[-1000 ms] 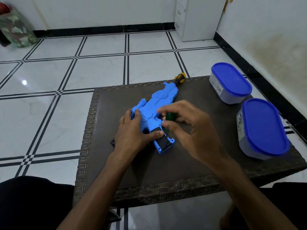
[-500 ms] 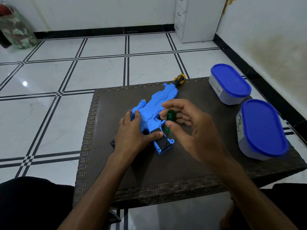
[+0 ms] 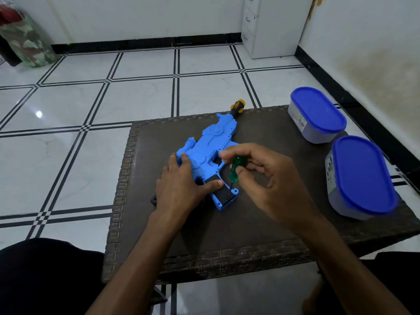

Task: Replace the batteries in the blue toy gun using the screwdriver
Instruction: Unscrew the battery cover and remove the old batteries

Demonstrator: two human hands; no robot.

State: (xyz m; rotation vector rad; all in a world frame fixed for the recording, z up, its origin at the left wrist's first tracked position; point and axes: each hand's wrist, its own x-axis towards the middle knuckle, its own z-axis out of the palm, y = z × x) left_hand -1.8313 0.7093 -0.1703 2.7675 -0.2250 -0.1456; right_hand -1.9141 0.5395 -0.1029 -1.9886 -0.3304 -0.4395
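Raised since before, right hand [image 3: 272, 178] fingers pinch screwdriver [image 3: 235, 169] handle.

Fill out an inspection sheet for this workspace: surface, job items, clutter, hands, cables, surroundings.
Surface: dark woven-edged table, low over a tiled floor.
Job's things: blue toy gun lying flat; black battery cover on its grip; green-handled screwdriver with its tip at the cover's lower end.
Clutter: two blue-lidded containers, far and near, on the right; small black piece at the left edge.
Hands: left hand presses the gun down, thumb on the cover; right hand pinches the screwdriver handle.
Cables: nothing seen.
Surroundings: white drawer cabinet by the wall; patterned bag far left.
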